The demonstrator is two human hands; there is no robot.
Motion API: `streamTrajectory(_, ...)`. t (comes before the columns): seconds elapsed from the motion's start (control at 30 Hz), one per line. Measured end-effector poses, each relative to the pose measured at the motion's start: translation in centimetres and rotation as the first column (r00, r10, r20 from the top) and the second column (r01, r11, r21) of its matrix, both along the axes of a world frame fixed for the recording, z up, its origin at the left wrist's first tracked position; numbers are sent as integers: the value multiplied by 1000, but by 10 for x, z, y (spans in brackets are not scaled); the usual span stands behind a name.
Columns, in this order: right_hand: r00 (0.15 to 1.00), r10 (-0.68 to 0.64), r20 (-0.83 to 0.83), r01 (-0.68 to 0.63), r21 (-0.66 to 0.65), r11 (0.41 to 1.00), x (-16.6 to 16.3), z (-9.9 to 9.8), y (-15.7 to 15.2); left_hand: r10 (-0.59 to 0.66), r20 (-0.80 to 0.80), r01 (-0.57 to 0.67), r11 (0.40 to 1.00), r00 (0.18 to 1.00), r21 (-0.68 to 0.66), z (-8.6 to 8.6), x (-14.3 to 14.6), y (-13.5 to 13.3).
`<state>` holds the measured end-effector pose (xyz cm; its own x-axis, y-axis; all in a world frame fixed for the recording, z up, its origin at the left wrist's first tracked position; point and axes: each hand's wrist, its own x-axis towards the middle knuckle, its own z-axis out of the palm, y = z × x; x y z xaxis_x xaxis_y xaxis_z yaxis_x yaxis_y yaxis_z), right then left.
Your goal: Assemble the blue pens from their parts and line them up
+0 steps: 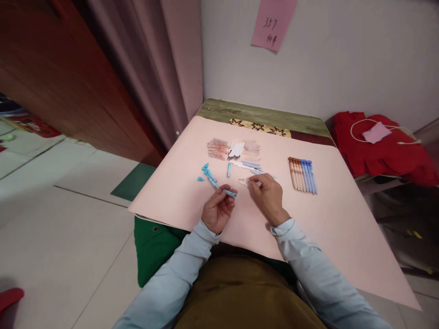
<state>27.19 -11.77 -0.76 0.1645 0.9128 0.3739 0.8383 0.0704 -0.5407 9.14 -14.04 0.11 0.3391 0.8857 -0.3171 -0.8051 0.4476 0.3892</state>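
My left hand point(218, 211) is closed in a pinch round a light-blue pen barrel point(232, 194), its open end pointing right. My right hand point(268, 195) has its thumb and fingertips together just above the paper; whether anything is between them I cannot make out. Beside those fingertips lie small pale pieces point(242, 181), too small to name. Several bright-blue pen tops point(205, 168) and blue pen parts lie past my left hand. A short blue tube point(228, 170) rests between the hands, farther back.
Toward the back are brownish clear barrels point(218, 149), white refills point(236, 149) with dark ends, and pale barrels point(252, 148). At the right, brown and blue pens point(303, 176) lie in a row. Pink paper point(329, 219) covers the table. Red cloth point(353, 155) sits beyond its right edge.
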Motion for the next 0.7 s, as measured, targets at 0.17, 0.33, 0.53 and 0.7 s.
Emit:
streamTrajectory(0.17, 989, 63, 136, -51, -90, 995, -14, -7, 4, -178, -65, 187, 967, 982, 175, -2, 3, -4)
streamTrajectory(0.33, 983, 76, 168, -58, -109, 992, -18, -12, 6, -355, -168, 390, 877, 920, 281, -5, 9, -9)
streamTrajectory(0.53, 1000, 17, -22, -15, 71, 997, -11, -9, -2, -367, -213, 417, 860, 906, 293, -7, 9, -10)
streamTrajectory(0.7, 997, -17, -81, 19, 35, 999, -3, -10, -6, -418, -246, 479, 822, 875, 308, -9, 9, -13)
